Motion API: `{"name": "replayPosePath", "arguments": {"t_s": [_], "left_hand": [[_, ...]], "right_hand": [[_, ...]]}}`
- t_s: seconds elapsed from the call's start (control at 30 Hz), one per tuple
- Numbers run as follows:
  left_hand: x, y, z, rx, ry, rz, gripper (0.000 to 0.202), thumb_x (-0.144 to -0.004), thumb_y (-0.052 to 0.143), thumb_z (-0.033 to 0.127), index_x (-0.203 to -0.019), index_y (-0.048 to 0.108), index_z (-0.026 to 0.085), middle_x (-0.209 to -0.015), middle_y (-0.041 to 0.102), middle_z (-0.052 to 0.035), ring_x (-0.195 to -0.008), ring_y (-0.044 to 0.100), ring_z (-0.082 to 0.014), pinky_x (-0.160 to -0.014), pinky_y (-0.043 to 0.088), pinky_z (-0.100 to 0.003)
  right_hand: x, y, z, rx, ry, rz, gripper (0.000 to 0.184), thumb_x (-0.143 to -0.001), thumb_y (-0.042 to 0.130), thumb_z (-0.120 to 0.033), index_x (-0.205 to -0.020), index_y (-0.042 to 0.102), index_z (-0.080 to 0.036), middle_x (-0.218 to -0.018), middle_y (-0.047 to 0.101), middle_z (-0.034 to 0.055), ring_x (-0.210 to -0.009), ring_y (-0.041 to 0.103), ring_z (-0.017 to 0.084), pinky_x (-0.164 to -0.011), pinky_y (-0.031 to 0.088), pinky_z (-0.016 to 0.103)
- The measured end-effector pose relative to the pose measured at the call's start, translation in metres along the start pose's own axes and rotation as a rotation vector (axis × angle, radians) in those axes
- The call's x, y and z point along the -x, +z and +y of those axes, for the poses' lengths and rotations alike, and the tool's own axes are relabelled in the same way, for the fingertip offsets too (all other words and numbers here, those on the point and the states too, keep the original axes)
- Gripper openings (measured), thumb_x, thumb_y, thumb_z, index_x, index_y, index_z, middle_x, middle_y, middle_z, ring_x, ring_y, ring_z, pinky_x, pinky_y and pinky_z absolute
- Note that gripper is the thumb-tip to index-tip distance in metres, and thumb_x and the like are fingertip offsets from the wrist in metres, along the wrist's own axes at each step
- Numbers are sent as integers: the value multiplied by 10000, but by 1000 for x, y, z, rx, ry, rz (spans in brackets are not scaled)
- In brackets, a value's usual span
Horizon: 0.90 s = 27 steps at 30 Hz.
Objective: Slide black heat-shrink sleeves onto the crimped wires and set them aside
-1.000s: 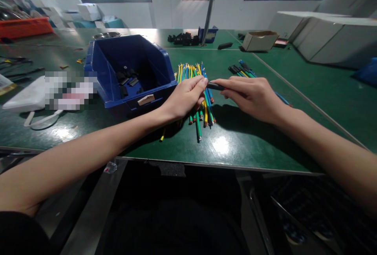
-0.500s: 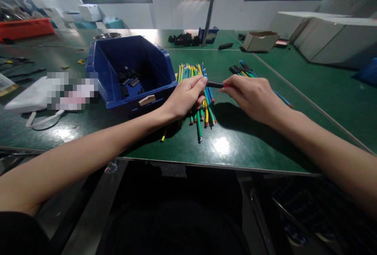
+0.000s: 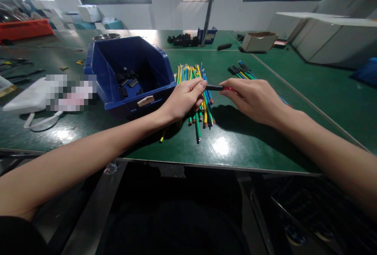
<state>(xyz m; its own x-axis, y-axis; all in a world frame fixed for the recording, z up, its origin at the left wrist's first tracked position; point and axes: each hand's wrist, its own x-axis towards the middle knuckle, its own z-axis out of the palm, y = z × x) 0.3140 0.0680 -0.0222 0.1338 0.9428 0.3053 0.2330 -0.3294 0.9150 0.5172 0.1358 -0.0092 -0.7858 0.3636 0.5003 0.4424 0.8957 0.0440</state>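
Observation:
Between my hands, a short black tube-like sleeve [image 3: 214,87] lies roughly level above the table. My left hand [image 3: 187,97] pinches its left end with thumb and fingers. At the sleeve's other end, a bit of red wire [image 3: 227,88] shows at the fingertips of my right hand [image 3: 250,96], which is closed on it. How far the wire reaches inside the sleeve is hidden. Beneath and behind my left hand lies a pile of yellow, green and blue cut wires [image 3: 198,129]. Wires with black ends [image 3: 243,70] lie behind my right hand, partly covered by it.
A blue bin [image 3: 118,108] holding small black pieces [image 3: 128,81] stands left of the wires. A white device [image 3: 28,94] with a cable lies further left. At the back are black parts [image 3: 183,40], a metal pole [image 3: 208,15], a small cardboard box [image 3: 258,42] and large white boxes [image 3: 324,37].
My right hand has shifted slightly left and down, and a little more of the red wire shows at its fingertips. The left hand keeps its pinch on the sleeve.

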Motion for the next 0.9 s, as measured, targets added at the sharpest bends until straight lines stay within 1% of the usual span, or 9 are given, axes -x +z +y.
{"name": "replayPosePath", "arguments": {"t_s": [0.13, 0.27, 0.4, 0.5, 0.63, 0.73, 0.8, 0.83, 0.9], "left_hand": [[2, 0, 3, -5, -6, -1, 337, -1013, 417, 296, -693, 434, 191, -513, 488, 52, -431, 463, -55, -467, 356, -193], [1, 0, 4, 8, -30, -8, 360, -1013, 409, 261, -659, 407, 195, -506, 467, 55, -438, 456, -53, -477, 359, -192], [-1, 1, 2, 0, -2, -5, 369, -1012, 399, 238, -645, 399, 196, -535, 465, 48, -479, 465, -60, -519, 385, -197], [0, 1, 2, -53, 12, -17, 364, -1012, 398, 259, -655, 411, 193, -561, 476, 41, -498, 461, -69, -529, 376, -210], [3, 1, 3, -202, 48, -42, 349, -1010, 414, 302, -682, 444, 190, -593, 467, 36, -531, 430, -87, -527, 339, -226], [5, 2, 4, -265, 101, -37, 351, -1024, 379, 340, -717, 460, 192, -640, 490, 23, -571, 455, -97, -556, 356, -236], [7, 1, 9, -353, 175, 15, 345, -1034, 349, 366, -763, 477, 195, -670, 514, 15, -595, 484, -105, -592, 380, -247], [9, 0, 14, -428, 229, 68, 325, -1036, 349, 366, -799, 491, 195, -687, 526, 11, -610, 498, -109, -617, 394, -253], [13, -5, 28, -621, 372, 229, 254, -1030, 377, 344, -896, 526, 187, -740, 552, -4, -674, 531, -121, -692, 420, -268]], "right_hand": [[2, 0, -2, 29, 12, 14, 281, -1006, 425, -354, -1036, 662, -207, -853, 726, 50, -681, 629, 174, -594, 384, 298], [2, 1, -1, 39, 17, 44, 278, -996, 441, -354, -1024, 678, -211, -838, 727, 45, -625, 606, 161, -574, 373, 295], [2, 3, 5, 2, -3, 50, 256, -981, 470, -360, -1026, 687, -232, -814, 722, 28, -583, 574, 148, -559, 378, 285], [3, 5, 8, 7, -12, 67, 265, -982, 484, -395, -981, 695, -235, -737, 693, 9, -534, 534, 132, -538, 360, 275], [4, 5, 9, 58, -12, 133, 361, -947, 548, -515, -798, 675, -212, -592, 604, -11, -471, 466, 117, -489, 303, 273], [3, 0, 9, 56, -69, 155, 345, -958, 546, -488, -818, 670, -198, -652, 632, 8, -521, 507, 124, -510, 339, 273], [0, -5, 10, 51, -71, 190, 296, -979, 524, -433, -908, 677, -190, -757, 672, 40, -588, 548, 140, -563, 388, 282], [0, -8, 11, 50, -42, 219, 274, -992, 503, -402, -979, 675, -189, -799, 681, 55, -608, 554, 146, -591, 409, 291], [-2, -13, 14, 34, 73, 287, 269, -1009, 459, -329, -1170, 626, -193, -839, 674, 70, -611, 539, 152, -621, 434, 311]]}}
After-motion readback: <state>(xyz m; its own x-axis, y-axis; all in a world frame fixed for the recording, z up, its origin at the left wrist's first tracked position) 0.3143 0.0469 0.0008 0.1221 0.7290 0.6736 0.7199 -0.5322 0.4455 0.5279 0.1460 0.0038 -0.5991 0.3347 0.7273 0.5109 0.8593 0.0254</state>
